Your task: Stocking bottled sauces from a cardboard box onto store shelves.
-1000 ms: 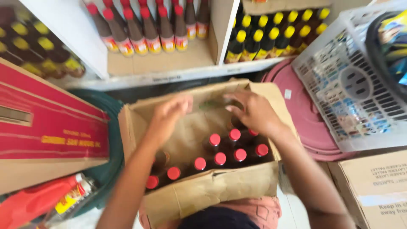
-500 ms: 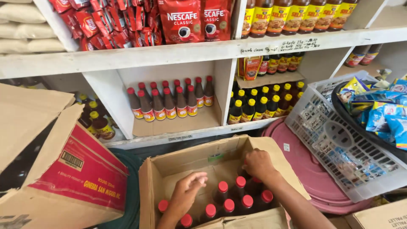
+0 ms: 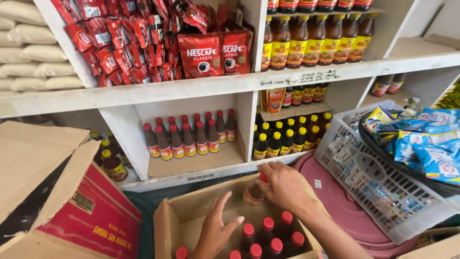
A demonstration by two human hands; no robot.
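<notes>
- The right hand (image 3: 283, 184) is clamped round a small sauce bottle (image 3: 253, 193), lifted just above the open cardboard box (image 3: 173, 221); the fingers hide most of its red cap.
- That bottle is dark brown glass with a pale orange label and tilts a little toward the shelf.
- The left hand (image 3: 214, 232) rests inside the box with fingers spread apart, holding nothing.
- Beside it in the box stand the red-capped bottles (image 3: 268, 235); I count about eight caps, some cut off at the frame's edge.
- Behind the box, the shelf bay (image 3: 191, 165) holds the same kind of bottle, about thirteen in two rows.
- Right of the box lie a pink lid (image 3: 345, 206) and one white plastic basket (image 3: 378, 177).
</notes>
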